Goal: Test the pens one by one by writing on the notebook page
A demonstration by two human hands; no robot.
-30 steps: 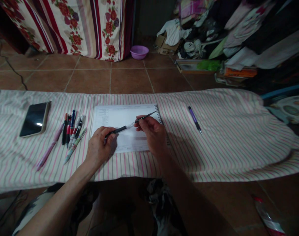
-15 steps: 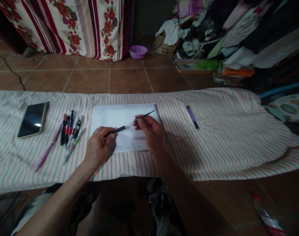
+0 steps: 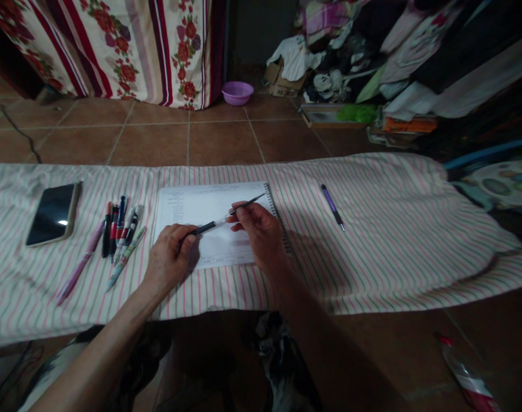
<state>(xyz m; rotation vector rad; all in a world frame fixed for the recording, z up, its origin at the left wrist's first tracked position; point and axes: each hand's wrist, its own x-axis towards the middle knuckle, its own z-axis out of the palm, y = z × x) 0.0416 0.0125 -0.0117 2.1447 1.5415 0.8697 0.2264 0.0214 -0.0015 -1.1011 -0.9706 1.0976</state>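
Observation:
Over the spiral notebook (image 3: 218,246), my left hand (image 3: 169,254) is closed around a black pen barrel (image 3: 205,228). My right hand (image 3: 261,232) pinches a thin pen refill (image 3: 250,202), its dark, narrow end pointing up to the right. A clear stretch of the refill lies between the right fingertips and the mouth of the barrel, so the two pieces are in line. How far the refill reaches inside the barrel is hidden. To the right of the notebook lies a purple pen (image 3: 332,206) with a black grip.
Several pens (image 3: 119,229) lie in a cluster left of the notebook, beside a long pink-purple pen (image 3: 80,263). Farther left is a phone (image 3: 50,212). A striped cloth (image 3: 394,240) covers the table. On the tiled floor are a purple basin (image 3: 237,92) and a bottle (image 3: 467,375).
The whole view has shifted slightly left. Both hands keep their grip on the barrel and the refill, with little visible change between the two pieces.

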